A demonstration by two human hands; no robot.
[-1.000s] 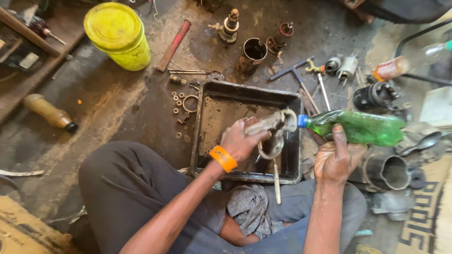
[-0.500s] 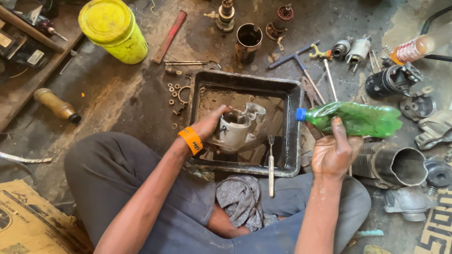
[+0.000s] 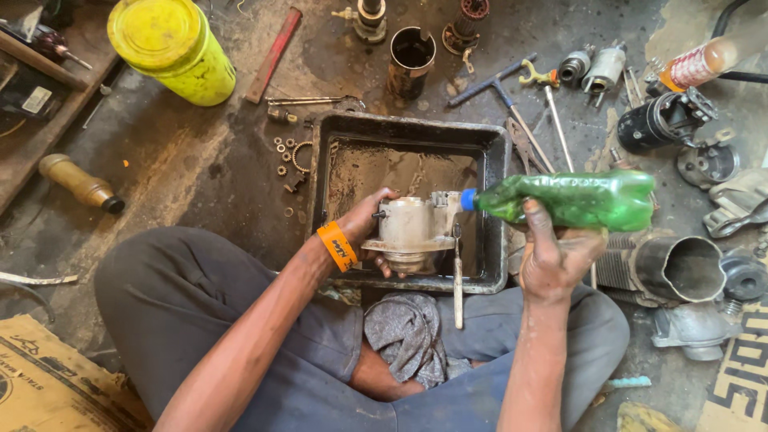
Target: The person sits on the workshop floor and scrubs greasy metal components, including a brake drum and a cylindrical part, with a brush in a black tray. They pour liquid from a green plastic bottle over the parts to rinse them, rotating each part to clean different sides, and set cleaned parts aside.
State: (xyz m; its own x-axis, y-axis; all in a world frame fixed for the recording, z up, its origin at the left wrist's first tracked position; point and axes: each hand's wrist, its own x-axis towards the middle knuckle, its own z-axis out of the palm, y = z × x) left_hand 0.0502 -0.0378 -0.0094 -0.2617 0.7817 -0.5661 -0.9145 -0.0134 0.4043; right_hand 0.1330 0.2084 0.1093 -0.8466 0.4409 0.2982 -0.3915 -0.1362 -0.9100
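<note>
A green plastic bottle (image 3: 572,200) with a blue cap is lying on its side just right of the black tray (image 3: 496,152), its cap over the tray's right rim. A yellow can (image 3: 170,48) is standing well up-left of the tray. A brown bottle (image 3: 80,182) is lying far left of it. An orange-labelled clear bottle (image 3: 694,64) is lying far up-right. Printed cardboard (image 3: 48,384) is lying far down-left, and more (image 3: 740,368) far down-right.

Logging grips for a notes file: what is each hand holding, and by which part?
Left hand grips the metal housing by its left side; right hand holds the green bottle around its middle.
</note>
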